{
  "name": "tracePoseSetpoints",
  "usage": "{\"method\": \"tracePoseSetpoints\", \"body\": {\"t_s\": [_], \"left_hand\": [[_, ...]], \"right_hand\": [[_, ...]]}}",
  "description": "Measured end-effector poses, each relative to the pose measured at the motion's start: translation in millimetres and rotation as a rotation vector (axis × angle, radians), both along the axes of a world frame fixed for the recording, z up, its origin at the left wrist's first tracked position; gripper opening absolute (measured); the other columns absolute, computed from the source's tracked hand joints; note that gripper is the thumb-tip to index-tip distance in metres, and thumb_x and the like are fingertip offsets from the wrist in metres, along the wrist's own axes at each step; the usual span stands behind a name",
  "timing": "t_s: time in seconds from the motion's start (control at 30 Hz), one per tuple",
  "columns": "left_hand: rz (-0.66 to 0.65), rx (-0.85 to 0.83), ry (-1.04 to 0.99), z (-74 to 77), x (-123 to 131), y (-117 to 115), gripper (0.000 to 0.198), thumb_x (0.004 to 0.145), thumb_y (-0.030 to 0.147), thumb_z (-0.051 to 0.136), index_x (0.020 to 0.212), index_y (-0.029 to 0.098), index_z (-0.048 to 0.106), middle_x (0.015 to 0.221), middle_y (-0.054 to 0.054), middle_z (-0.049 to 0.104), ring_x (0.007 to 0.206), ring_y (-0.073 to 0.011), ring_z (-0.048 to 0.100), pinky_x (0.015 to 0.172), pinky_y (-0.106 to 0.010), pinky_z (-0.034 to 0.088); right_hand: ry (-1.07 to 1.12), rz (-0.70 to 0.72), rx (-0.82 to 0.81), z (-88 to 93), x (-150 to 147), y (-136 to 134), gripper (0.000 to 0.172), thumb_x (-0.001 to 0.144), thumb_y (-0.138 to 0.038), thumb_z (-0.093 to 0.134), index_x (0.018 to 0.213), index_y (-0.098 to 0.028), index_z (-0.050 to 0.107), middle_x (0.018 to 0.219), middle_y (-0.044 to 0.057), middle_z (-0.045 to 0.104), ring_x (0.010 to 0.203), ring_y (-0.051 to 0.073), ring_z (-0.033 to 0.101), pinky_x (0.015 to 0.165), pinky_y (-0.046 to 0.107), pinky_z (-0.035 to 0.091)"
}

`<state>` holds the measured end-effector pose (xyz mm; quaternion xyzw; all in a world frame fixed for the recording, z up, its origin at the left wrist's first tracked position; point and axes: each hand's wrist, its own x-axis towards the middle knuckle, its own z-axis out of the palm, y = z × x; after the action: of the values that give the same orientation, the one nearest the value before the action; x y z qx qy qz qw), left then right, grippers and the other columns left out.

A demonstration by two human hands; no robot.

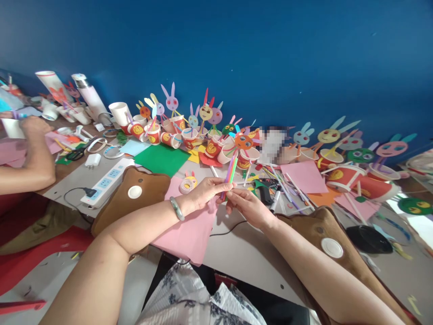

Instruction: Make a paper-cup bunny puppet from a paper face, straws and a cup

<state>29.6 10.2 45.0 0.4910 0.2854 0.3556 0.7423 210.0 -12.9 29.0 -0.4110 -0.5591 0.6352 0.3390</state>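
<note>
My left hand (203, 193) and my right hand (246, 206) meet over the table, both pinched on a small bundle of coloured straws (230, 174) that points up and away from me. A jade bangle (177, 208) sits on my left wrist. Under my hands lies a pink paper sheet (191, 232). A tape roll (186, 185) with a small rabbit face rests just left of my left hand.
Paper cups with rabbit-eared faces on straws (189, 128) line the blue wall. Green paper (161, 159), pink paper (302, 175), loose straws (284, 187), a power strip (107, 179) and two brown pouches (133, 196) lie around. Another person's arm (32, 158) rests at the left.
</note>
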Motion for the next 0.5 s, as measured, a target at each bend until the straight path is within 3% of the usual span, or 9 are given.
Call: {"method": "tracePoseSetpoints", "body": {"t_s": [0.27, 0.5], "left_hand": [[0.010, 0.027, -0.027, -4.2, 0.9, 1.5, 0.040, 0.070, 0.048, 0.081, 0.080, 0.011, 0.068, 0.060, 0.002, 0.057, 0.053, -0.0082, 0.052, 0.050, -0.022, 0.042], [0.015, 0.058, -0.030, -5.4, -0.3, 4.6, 0.042, 0.074, 0.049, 0.079, 0.090, 0.011, 0.073, 0.062, 0.000, 0.061, 0.053, -0.0095, 0.056, 0.051, -0.023, 0.044]], "right_hand": [[-0.074, -0.018, 0.071, -7.3, 3.7, 1.4, 0.035, 0.086, -0.052, 0.071, 0.088, -0.018, 0.077, 0.081, 0.004, 0.074, 0.059, 0.011, 0.058, 0.065, 0.027, 0.048], [-0.082, -0.007, 0.078, 1.6, 1.1, -0.1, 0.037, 0.085, -0.054, 0.071, 0.084, -0.017, 0.075, 0.075, 0.002, 0.071, 0.060, 0.011, 0.058, 0.066, 0.028, 0.047]]}}
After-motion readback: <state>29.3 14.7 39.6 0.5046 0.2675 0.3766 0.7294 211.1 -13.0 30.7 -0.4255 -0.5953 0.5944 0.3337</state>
